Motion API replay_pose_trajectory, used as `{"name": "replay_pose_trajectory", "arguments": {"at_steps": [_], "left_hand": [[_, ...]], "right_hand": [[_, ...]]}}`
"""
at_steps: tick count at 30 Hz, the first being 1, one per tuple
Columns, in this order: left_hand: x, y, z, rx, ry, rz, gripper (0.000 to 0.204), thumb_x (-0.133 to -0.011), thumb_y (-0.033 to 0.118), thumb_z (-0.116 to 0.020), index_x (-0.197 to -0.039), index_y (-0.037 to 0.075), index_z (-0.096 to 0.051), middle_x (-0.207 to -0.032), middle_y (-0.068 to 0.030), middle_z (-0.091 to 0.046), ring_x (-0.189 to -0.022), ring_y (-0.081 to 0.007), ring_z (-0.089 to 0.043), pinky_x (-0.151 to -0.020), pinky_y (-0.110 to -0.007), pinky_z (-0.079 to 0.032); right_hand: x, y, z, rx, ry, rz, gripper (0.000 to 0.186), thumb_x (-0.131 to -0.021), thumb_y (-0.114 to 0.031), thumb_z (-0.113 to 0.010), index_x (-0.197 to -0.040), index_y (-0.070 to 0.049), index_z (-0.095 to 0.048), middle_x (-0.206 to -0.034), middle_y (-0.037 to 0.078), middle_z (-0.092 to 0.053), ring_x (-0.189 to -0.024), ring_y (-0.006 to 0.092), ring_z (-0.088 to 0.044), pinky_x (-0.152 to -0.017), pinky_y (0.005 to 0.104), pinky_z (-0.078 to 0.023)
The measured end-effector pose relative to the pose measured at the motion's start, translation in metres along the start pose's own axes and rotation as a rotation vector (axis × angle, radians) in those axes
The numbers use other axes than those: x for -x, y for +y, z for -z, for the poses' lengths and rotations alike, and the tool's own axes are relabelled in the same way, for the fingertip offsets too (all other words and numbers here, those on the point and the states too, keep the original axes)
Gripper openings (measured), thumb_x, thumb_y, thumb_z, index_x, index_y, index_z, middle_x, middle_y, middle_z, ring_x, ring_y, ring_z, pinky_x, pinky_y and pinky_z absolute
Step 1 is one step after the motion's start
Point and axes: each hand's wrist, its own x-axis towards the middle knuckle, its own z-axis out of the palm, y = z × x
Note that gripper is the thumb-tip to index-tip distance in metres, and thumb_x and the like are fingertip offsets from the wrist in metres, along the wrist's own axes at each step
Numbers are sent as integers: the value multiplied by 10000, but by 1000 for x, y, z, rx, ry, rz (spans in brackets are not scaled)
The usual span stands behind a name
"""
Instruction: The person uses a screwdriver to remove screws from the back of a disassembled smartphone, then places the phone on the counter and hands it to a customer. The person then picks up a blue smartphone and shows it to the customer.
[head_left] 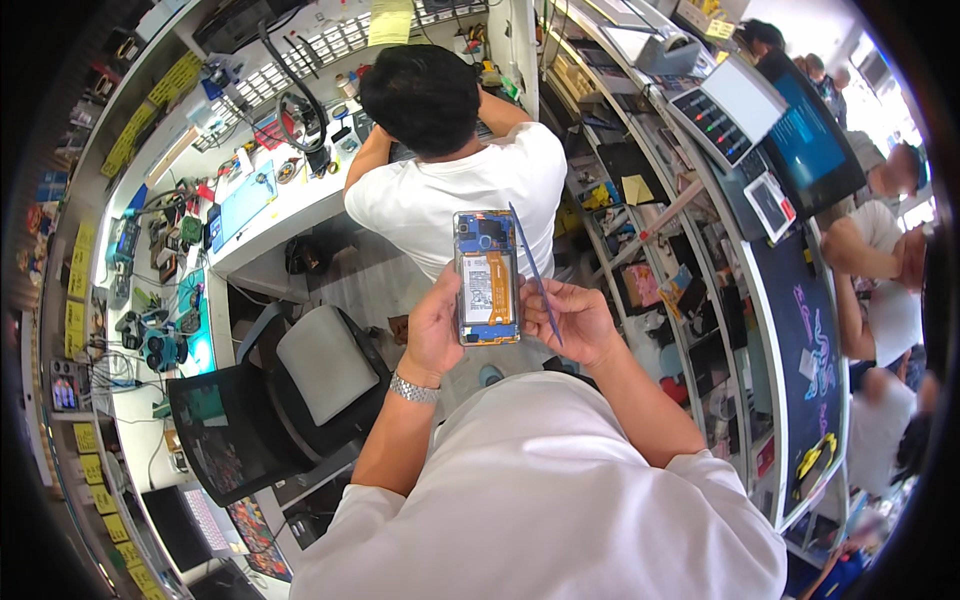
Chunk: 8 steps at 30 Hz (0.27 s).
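An opened smartphone (487, 280) is upright in front of my chest, its back cover off. Blue inner parts, a white battery (479, 290) and an orange ribbon cable (501, 285) show. Along its left edge, the fingers of my left hand (434, 322) grip the phone; a metal watch band is on that wrist. Between thumb and fingers, my right hand (575, 318) pinches a long, thin, dark blue stick-like tool (533, 270) with narrow ends. It slants close beside the phone's right edge; whether it touches the phone I cannot tell.
A person in a white shirt (455, 195) sits just ahead at a cluttered white workbench (250, 235). An office chair (300, 390) stands at my left. Shelves of parts (650, 260) run along the right, beside a counter with an open case (725, 110). Several people stand beyond it.
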Motion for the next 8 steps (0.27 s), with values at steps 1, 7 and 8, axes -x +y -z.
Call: {"name": "replay_pose_trajectory", "arguments": {"at_steps": [1,7,8], "left_hand": [[1,-1,0,-5,2,-11,565,-1129,316,-446,-1584,-13,-381,-1494,-218,-587,-1333,-327,-641,-1124,-468,-543],[3,-3,-3,-31,-20,-17,625,-1069,227,-506,-1622,-11,-340,-1543,-207,-560,-1366,-324,-626,-1133,-493,-538],[4,-4,-5,-42,-12,-24,627,-1067,223,-505,-1625,-14,-345,-1537,-199,-573,-1359,-318,-634,-1128,-492,-541]], "right_hand": [[1,0,0,23,17,2,343,-1002,-152,-658,-1250,84,-640,-890,39,-544,-842,188,-533,-891,382,-456],[4,1,7,-5,-31,4,363,-1002,-150,-655,-1270,94,-634,-887,39,-535,-845,192,-524,-918,385,-451],[5,0,9,-4,-68,-1,366,-1004,-150,-653,-1275,96,-633,-887,41,-534,-844,196,-524,-927,386,-451]]}}
